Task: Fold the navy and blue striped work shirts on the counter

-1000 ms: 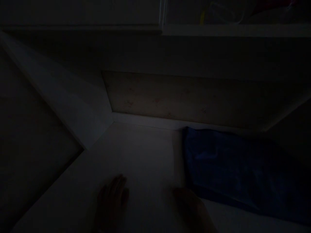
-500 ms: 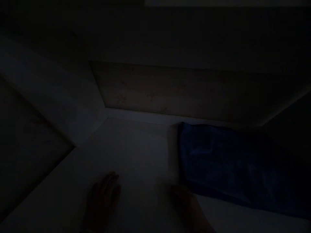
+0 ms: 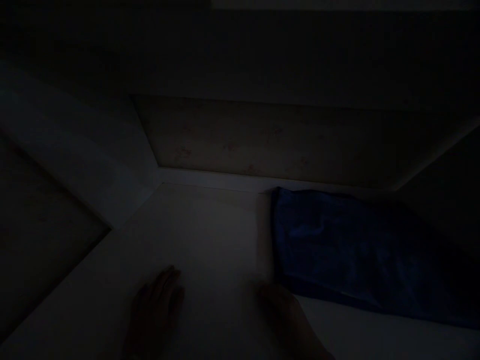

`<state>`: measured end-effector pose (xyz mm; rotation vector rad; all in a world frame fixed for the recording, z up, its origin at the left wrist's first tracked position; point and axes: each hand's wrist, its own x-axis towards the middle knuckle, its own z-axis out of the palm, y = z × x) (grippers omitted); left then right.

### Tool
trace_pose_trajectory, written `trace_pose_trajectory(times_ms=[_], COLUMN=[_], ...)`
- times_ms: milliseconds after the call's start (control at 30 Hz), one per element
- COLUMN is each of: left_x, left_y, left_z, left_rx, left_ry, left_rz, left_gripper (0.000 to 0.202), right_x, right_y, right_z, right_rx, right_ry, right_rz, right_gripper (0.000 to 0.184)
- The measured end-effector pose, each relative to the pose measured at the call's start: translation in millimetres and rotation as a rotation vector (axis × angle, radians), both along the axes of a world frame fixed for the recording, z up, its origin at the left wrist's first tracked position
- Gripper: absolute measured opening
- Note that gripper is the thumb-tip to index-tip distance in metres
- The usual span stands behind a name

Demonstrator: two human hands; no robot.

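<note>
The picture is very dark. My left hand (image 3: 155, 305) lies on a pale flat surface (image 3: 210, 235), fingers stretched forward and the thumb apart, with nothing visible in it. My right hand (image 3: 281, 307) rests on the same surface, bent inward, its fingers lost in shadow. Just beside and beyond it lies a dark blue cloth (image 3: 337, 245) with soft creases, spreading to the right. The hand is close to the cloth's near left corner; whether they touch is not clear.
A pale raised strip (image 3: 213, 179) edges the surface at the back. Behind it is a panel (image 3: 240, 135) with a faint reddish pattern. On the left a pale slanted side board (image 3: 112, 170) comes down to the surface. A dark overhang (image 3: 262, 60) crosses above.
The whole view has shifted slightly, so the cloth and back panel sit a little further left. Both hands keep nearly the same pose, and the cloth lies as before.
</note>
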<state>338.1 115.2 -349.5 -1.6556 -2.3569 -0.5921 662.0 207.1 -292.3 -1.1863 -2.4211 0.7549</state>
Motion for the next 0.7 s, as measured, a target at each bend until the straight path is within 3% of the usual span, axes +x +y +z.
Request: trace_pose_trajectory(times_ms=[367,467,567,700], left_x=[-7.2,-1.5,36.6,119.2], left_y=[0.4,0.2,5.4,27.0], left_z=[-2.3,4.6,30.1,85.4], left_rx=[0.033,0.078,0.161,0.142], left_ry=[-0.018,-0.110,-0.343,-0.639], left_rz=[-0.018,-0.044,-0.199,-0.596], left_gripper=[0.043,0.040,0.035,0.032], right_x=[2.9,-1.2,-7.7,7.0], right_y=[3.3,2.1,-9.4,-29.4], right_z=[-8.5,-8.4,-2.9,27.6], right_rx=[0.067,0.117,0.168,0.081], right_ry=[0.003,-0.014,-0.031,0.090], right_rz=[0.015,0.048,0.062,0.122], right_gripper=[0.029,0.028,0.027,0.026])
